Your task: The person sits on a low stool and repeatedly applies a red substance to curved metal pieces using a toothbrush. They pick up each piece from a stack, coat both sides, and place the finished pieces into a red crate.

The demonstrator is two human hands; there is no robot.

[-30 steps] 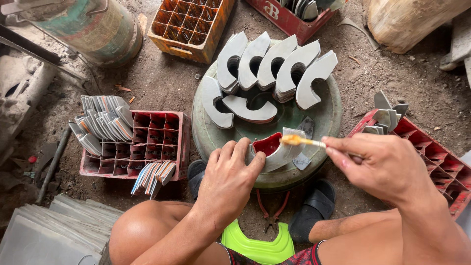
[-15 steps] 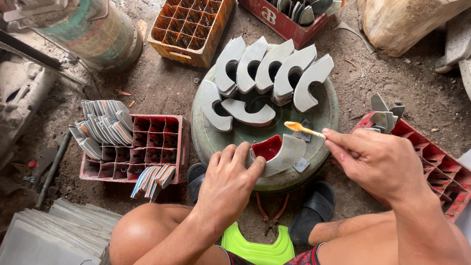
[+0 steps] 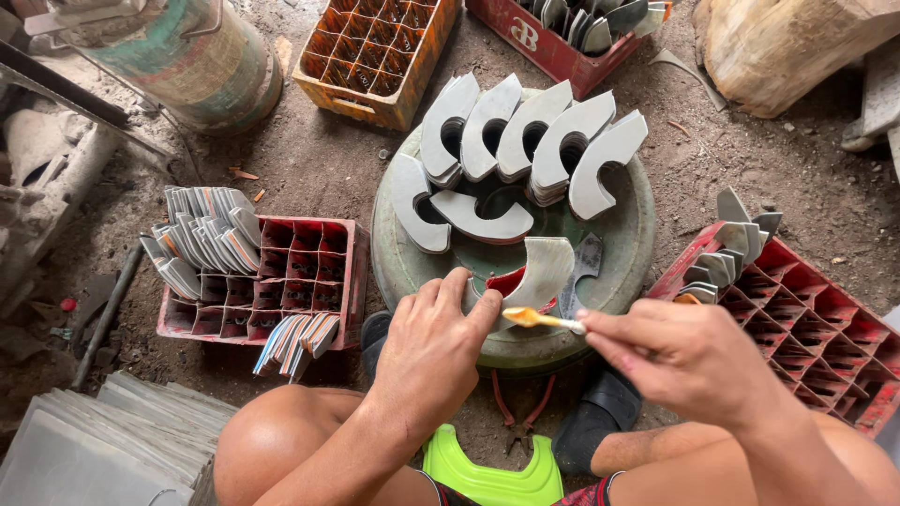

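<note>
Pinching a brush [image 3: 547, 320], right hand [image 3: 684, 361] stands closed on it; left hand [image 3: 436, 347] steadies a curved plate [image 3: 544, 270], fingers loose, on the drum [image 3: 628, 253].

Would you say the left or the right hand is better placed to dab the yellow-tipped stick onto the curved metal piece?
Probably the right hand: it pinches the stick, whose yellow tip hangs beside the curved metal piece. The left hand rests at that piece's edge.

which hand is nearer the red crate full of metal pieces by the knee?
Left. The left hand sits just right of the red crate; the right hand is farther right, holding a small stick.
</note>
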